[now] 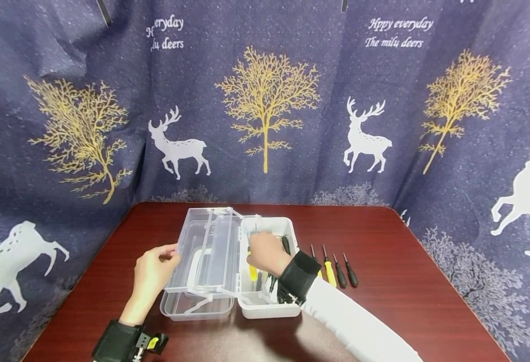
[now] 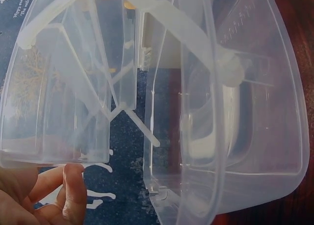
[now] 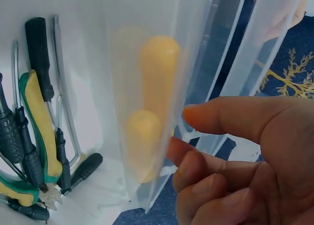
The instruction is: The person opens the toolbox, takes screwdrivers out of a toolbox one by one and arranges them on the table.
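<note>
A white toolbox point(image 1: 271, 312) stands unfolded on the table, its clear lid point(image 1: 197, 315) lying over to the left. My left hand point(image 1: 153, 266) pinches the edge of a clear fold-out tray point(image 2: 59, 151) above that lid, thumb and fingers at its border. Over the box is my right hand point(image 1: 269, 251). In the right wrist view its thumb and index finger are apart, right at the wall of a translucent tray point(image 3: 122, 87). Behind that wall show two yellow screwdriver handles point(image 3: 159, 63). Pliers point(image 3: 41, 122) with green and yellow grips lie in the box among black-handled screwdrivers point(image 3: 38, 48).
Several screwdrivers point(image 1: 329, 269), yellow- and black-handled, lie on the red-brown table point(image 1: 382, 241) right of the box, partly behind the right forearm. White link arms point(image 2: 181, 24) join the trays to the lid. A dark blue deer-print cloth point(image 1: 265, 191) hangs behind the table.
</note>
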{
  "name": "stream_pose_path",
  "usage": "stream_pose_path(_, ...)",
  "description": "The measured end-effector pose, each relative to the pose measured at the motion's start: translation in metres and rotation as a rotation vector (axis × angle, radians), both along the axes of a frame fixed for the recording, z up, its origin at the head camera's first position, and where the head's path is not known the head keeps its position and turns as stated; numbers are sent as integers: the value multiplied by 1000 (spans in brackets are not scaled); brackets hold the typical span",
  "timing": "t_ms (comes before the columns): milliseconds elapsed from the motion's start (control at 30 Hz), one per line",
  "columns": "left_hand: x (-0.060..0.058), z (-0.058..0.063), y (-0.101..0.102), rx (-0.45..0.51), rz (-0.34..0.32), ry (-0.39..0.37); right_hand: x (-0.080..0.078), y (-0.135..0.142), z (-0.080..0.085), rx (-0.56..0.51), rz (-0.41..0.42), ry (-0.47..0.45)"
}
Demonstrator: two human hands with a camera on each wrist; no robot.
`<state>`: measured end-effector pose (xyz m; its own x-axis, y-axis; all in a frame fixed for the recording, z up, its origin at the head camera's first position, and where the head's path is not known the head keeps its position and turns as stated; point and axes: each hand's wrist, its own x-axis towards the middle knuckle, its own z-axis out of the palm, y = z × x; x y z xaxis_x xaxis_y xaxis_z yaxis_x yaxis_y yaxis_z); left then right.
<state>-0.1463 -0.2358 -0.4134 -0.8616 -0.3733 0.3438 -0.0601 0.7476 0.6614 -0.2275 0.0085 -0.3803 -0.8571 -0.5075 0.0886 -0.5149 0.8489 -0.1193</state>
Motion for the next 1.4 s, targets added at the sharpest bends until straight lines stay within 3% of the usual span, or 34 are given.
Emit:
stream_pose_path(333,0,0,1,4,-6,-11,2,-12,-3,48,-40,-5)
stream_pose_path(667,-1,-3,-1,-1,-2,-14,3,-22,-6,14,59,79)
stream_pose_path(1100,-1,-3,0,-9,4,15,-4,-25,-5,-2,65,9)
stream_pose_path(1400,-1,-3,1,-9,10,17,0,-29,-9,6,67,26)
